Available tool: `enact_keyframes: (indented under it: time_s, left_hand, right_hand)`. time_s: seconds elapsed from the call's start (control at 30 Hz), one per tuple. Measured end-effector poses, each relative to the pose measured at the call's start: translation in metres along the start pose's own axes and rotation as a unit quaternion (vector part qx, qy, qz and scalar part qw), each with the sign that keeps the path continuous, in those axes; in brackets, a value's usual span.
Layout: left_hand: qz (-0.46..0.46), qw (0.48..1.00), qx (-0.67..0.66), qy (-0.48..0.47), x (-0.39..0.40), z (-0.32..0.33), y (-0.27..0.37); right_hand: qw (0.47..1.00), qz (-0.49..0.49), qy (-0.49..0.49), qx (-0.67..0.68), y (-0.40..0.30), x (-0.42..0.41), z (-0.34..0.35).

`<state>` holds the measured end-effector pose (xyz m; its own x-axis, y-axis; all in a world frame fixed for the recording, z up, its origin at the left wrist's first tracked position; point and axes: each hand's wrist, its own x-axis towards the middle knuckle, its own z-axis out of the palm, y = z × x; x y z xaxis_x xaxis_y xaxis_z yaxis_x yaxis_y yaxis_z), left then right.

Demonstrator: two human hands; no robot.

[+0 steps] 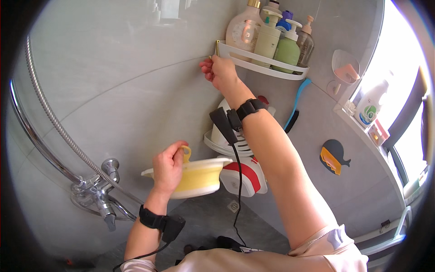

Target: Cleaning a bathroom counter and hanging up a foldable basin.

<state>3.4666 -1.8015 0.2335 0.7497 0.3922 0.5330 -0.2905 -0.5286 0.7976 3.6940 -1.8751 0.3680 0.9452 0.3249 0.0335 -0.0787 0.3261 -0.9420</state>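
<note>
My left hand (168, 166) grips the rim of a yellow and white basin (200, 176), which looks collapsible and is held tilted in front of the wall. Beside my thumb, a yellow hanging loop (187, 154) sticks up from the basin's rim. Higher up, my right hand (219, 69) is at the left end of a white corner shelf (272, 67). Its curled fingers are around the lower part of a slim gold-coloured hook (218, 47) on the shelf's end. The fingers partly hide the hook.
Several pump bottles (268, 44) stand on the upper shelf. Below are a lower corner shelf (221, 148) and a red and white basin (243, 176). A shower mixer tap (98, 193) with a metal hose (57, 125) is at left. A detergent bottle (372, 102) stands on the window ledge.
</note>
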Motion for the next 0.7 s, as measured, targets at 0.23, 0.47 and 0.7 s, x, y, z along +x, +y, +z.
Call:
enact_keyframes:
  time_s: [0.23,0.47,0.7]
  left_hand:
    - [-0.086,0.994,-0.016,-0.072,-0.031,-0.022,-0.016]
    - [-0.103,0.989,-0.05,-0.092,-0.049,-0.025,-0.02]
    - [-0.134,0.983,-0.05,-0.119,-0.074,-0.038,-0.018]
  right_hand:
    - [0.962,0.082,0.049,0.256,-0.001,0.019,0.013]
    - [0.937,0.083,0.1,0.325,0.006,0.024,0.021]
    - [0.97,-0.083,-0.005,0.227,-0.019,0.031,0.013]
